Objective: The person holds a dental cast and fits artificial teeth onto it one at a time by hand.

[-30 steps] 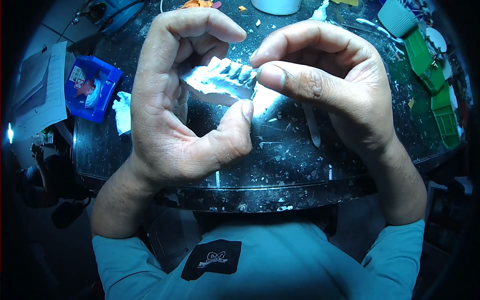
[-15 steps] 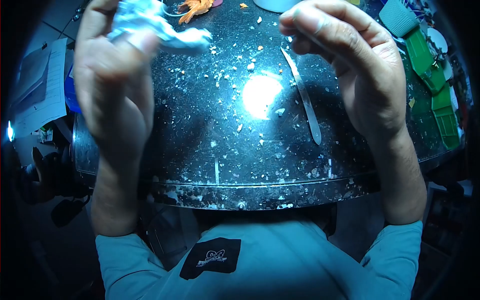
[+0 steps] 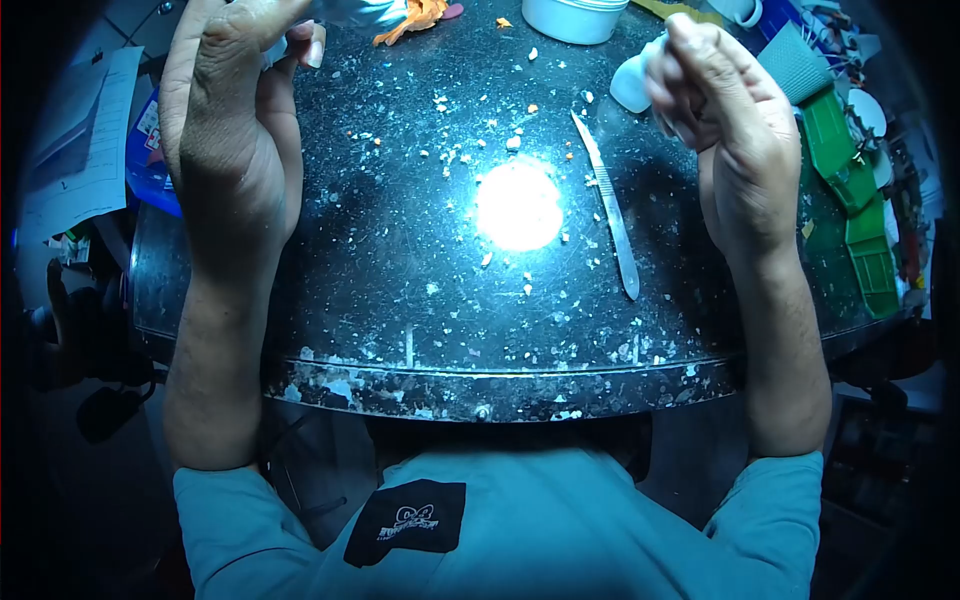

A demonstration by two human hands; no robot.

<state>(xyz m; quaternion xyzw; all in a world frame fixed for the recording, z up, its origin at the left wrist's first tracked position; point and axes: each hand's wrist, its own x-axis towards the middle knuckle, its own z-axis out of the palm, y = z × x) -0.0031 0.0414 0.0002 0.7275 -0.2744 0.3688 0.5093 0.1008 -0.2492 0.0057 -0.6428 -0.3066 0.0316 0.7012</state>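
My left hand [image 3: 235, 110] is at the upper left, fingers curled, partly cut off by the top edge. A pale lumpy piece [image 3: 272, 52] shows between its thumb and fingers, mostly hidden. My right hand [image 3: 725, 120], at the upper right, is closed in a pinch on a small whitish rounded piece [image 3: 630, 85], which sticks out to the left of the fingers; its exact kind is unclear. On the dark worktop [image 3: 380, 270], a metal scalpel [image 3: 608, 205] lies between the hands, blade tip pointing away from me.
A white round tub [image 3: 575, 20] stands at the back, with an orange crumpled-looking piece [image 3: 412, 18] to its left. Crumbs and chips are scattered over the worktop. Green plastic parts [image 3: 840, 150] line the right side; papers [image 3: 80, 150] and a blue packet [image 3: 150, 160] lie left.
My left hand has moved up, taking the pale piece mostly out of view. My right hand has shifted slightly right and now shows a whitish rounded piece in its fingers.
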